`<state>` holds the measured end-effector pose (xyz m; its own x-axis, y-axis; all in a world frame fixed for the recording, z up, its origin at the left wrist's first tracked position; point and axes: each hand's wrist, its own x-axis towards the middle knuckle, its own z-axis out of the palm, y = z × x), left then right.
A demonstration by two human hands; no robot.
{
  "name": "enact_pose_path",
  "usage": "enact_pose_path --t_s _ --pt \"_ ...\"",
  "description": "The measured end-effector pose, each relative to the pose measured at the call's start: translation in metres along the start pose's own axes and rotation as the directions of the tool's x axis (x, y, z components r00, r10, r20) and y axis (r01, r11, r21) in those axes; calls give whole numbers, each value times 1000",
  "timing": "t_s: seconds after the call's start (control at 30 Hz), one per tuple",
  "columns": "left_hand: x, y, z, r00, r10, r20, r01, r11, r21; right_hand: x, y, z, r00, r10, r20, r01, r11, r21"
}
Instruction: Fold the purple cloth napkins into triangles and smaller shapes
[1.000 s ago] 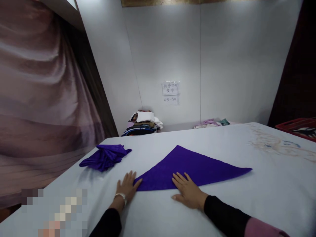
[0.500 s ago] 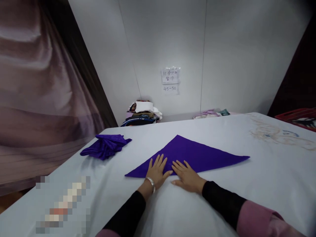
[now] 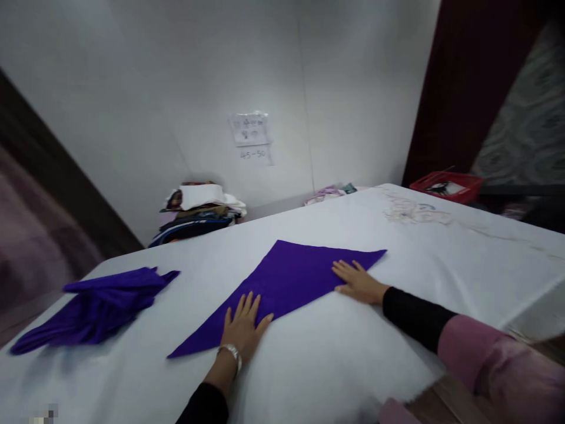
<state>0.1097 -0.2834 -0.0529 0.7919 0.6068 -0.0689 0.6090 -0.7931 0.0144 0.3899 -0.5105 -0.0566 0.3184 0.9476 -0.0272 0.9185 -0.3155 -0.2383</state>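
A purple cloth napkin (image 3: 286,274) lies folded into a flat triangle on the white-covered table (image 3: 318,365), its long edge toward me. My left hand (image 3: 245,324) presses flat on the napkin's left part near that edge, fingers spread, a silver bracelet at the wrist. Farther right, my right hand (image 3: 356,282) rests with outstretched fingers on the napkin's right part, by the same edge. Neither hand grips anything. To the left, a crumpled heap of purple cloth (image 3: 103,306) sits apart from the triangle.
Folded clothes (image 3: 200,206) are piled behind the table, against the wall. More cloth (image 3: 326,193) lies farther right along it. A red basket (image 3: 454,185) stands beyond the table's far right corner. Paper notes (image 3: 252,132) hang on the wall.
My right hand has slid rightward along the napkin's long edge, away from the left hand. The left hand still lies on the cloth. My view has turned to the right.
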Motion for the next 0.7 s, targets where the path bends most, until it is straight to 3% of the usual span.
enact_pose_path --t_s 0.03,0.07,0.1,0.13,0.2,0.27,0.3,0.37,0.4,0.47,0.5,0.6,0.67,0.7 --pt "1 -1 1 1000 4 -3 -4 1000 7 -15 32 -9 990 140 -21 -141 989 -38" --pt "2 -2 2 1000 8 -7 -8 1000 12 -32 62 -20 951 307 -45 -309 948 -71" --pt "3 -3 3 1000 12 -14 -12 1000 17 -50 90 -31 869 488 -84 -494 865 -87" --pt "4 -4 4 1000 16 -19 -15 1000 19 -66 114 -42 804 584 -112 -593 800 -91" --pt "4 -6 6 999 20 -28 -20 1000 19 -88 146 -60 709 688 -154 -703 705 -93" --pt "4 -7 8 999 23 -33 -23 1000 16 -90 155 -68 668 720 -187 -742 665 -89" --pt "4 -7 9 999 25 -36 -24 1000 15 -84 150 -68 672 713 -202 -737 670 -90" --pt "4 -7 9 999 21 -42 -21 1000 12 -58 123 -59 750 626 -212 -654 751 -95" --pt "4 -7 9 999 18 -40 -18 1000 10 -42 101 -51 825 526 -206 -552 828 -97" --pt "3 -5 7 1000 7 -30 -7 1000 10 -8 47 -33 959 251 -131 -261 964 -59" --pt "3 -4 6 1000 3 -23 -3 1000 13 7 17 -23 990 110 -86 -111 994 -15" --pt "0 -1 1 1000 4 -13 -3 1000 17 42 -65 0 974 -224 28 218 967 128" --pt "-1 0 0 1000 4 -5 -4 1000 13 56 -96 8 928 -364 72 347 920 183" --pt "-2 0 0 1000 3 0 -3 1000 10 61 -101 9 909 -409 85 388 902 192"
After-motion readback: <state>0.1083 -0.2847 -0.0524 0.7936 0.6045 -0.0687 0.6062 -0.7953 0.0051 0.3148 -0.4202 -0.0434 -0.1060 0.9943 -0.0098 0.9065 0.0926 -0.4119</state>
